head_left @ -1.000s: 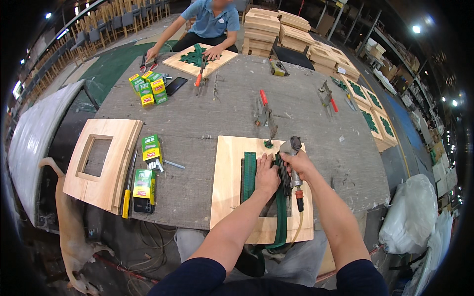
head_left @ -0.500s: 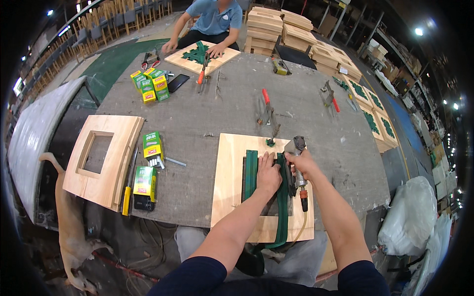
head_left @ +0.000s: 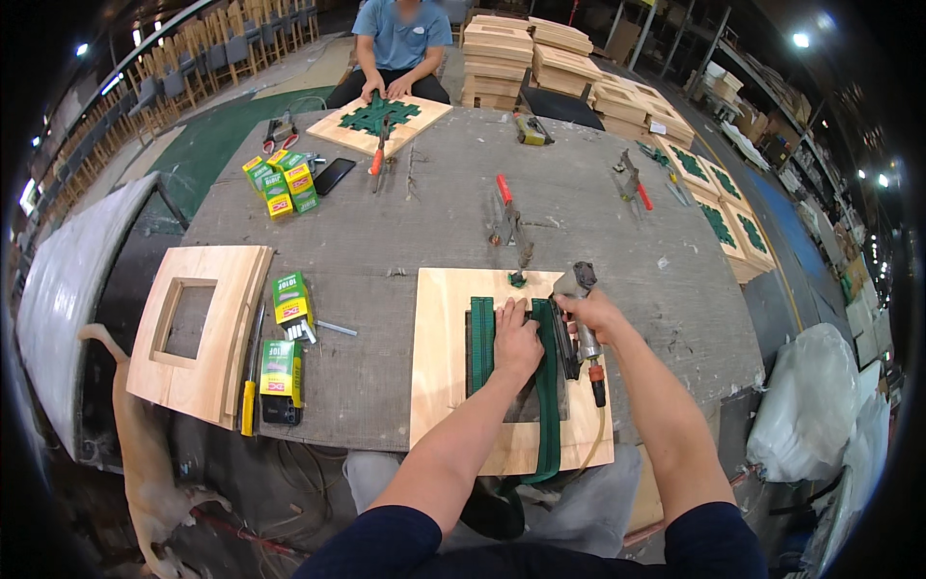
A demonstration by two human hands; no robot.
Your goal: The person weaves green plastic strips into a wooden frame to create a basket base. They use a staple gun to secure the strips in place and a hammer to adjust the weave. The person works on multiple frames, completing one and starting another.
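Observation:
A square wooden frame (head_left: 439, 386) lies before me at the table's near edge, with an opening in its middle. Green webbing straps (head_left: 479, 343) run over the left of that opening. A longer green strap (head_left: 549, 425) runs beside them and hangs past the frame's near edge. My left hand (head_left: 518, 343) lies between them with its fingers apart, its fingertips at the straps' far ends. My right hand (head_left: 595, 314) is wrapped round a staple gun (head_left: 583, 280), whose nose meets the far end of the long strap. The hand hides the trigger.
Pliers (head_left: 508, 227) with red handles lie beyond the frame. Staple boxes (head_left: 281, 367), a yellow-handled screwdriver (head_left: 249, 405) and stacked wooden frames (head_left: 149, 357) are at left. Opposite, a co-worker (head_left: 405, 43) handles a webbed panel (head_left: 333, 130). A dog (head_left: 135, 425) is below the table's left side.
My view has shifted slightly. My hands and the staple gun hold nearly the same place on the frame. The co-worker's hands have come together at the far side of the webbed panel.

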